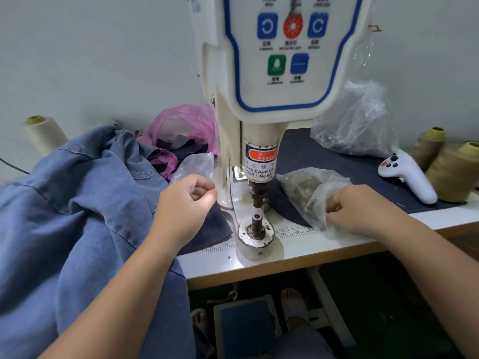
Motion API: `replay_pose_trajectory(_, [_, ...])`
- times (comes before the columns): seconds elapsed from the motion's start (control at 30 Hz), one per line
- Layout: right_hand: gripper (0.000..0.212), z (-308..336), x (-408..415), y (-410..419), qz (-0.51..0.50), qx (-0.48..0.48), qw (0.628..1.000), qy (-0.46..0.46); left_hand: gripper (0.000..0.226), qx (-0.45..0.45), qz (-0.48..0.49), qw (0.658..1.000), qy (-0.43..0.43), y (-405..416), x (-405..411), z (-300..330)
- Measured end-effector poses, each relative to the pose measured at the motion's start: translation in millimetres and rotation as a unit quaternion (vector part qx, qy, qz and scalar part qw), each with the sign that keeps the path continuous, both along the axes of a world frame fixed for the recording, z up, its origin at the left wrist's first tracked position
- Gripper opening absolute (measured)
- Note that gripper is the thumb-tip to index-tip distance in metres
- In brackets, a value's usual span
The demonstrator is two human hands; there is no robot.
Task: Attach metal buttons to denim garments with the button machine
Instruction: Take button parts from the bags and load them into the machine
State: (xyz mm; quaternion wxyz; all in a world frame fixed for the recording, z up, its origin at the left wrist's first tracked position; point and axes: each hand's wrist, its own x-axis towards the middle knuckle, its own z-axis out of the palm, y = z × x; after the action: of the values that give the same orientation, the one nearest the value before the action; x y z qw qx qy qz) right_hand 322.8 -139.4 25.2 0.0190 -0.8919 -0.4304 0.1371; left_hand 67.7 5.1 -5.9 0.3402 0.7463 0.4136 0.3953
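Button machine [261, 141]: stood at 12 o'clock, lower die [257, 219] bare, presumably awaiting parts.
Denim garment [77, 203]: heaped at 9 o'clock, kept off the die until loading was done.
Bag of buttons [308, 190]: lay at 3 o'clock, within reach.
Right hand [355, 206]: fingers curled into the bag's plastic, probably picking a button.
Left hand [185, 200]: fingertips pinched together; contents too small to tell.

Warning label [261, 161] on the button machine [261, 141] head: orange band reading "WARNING", Chinese characters beneath, then "TAKE CARE OF YOUR FINGER". Ruler strip [295, 232] on the table [337, 244] edge: numerals 14, 18, 19, 20. Control panel [293, 47] captions: too blurred to read.
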Motion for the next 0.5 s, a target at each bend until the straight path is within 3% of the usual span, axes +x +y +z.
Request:
replay_pose_trajectory(0.07, [0.014, 0.9, 3.1, -2.5, 0.018, 0.022, 0.999, 0.016, 0.021, -0.005, 0.028, 1.000, -0.002, 8.4, -0.7, -5.9])
replay_pose_trajectory(0.23, [0.048, -0.5, 7.8, -2.0, 0.047, 0.032, 0.997, 0.056, 0.022, 0.008, 0.057, 0.998, 0.015, 10.3, -2.1, -23.8])
replay_pose_trajectory(0.37, [0.037, 3.1, -1.5, -0.1, 0.036, 0.003, 0.998, 0.043, 0.019, 0.005, 0.058, 0.998, 0.010, 11.2, -1.5, -24.6])
replay_pose_trajectory(0.43, [0.021, 7.6, -9.1, 4.2, 0.027, -0.052, 0.998, 0.024, 0.020, -0.010, 0.057, 0.998, -0.007, 13.1, -2.6, -25.7])
replay_pose_trajectory(0.5, [0.021, 10.4, -13.8, 8.5, 0.022, -0.094, 0.995, 0.015, 0.021, -0.016, 0.059, 0.998, -0.012, 14.6, -3.3, -26.3])
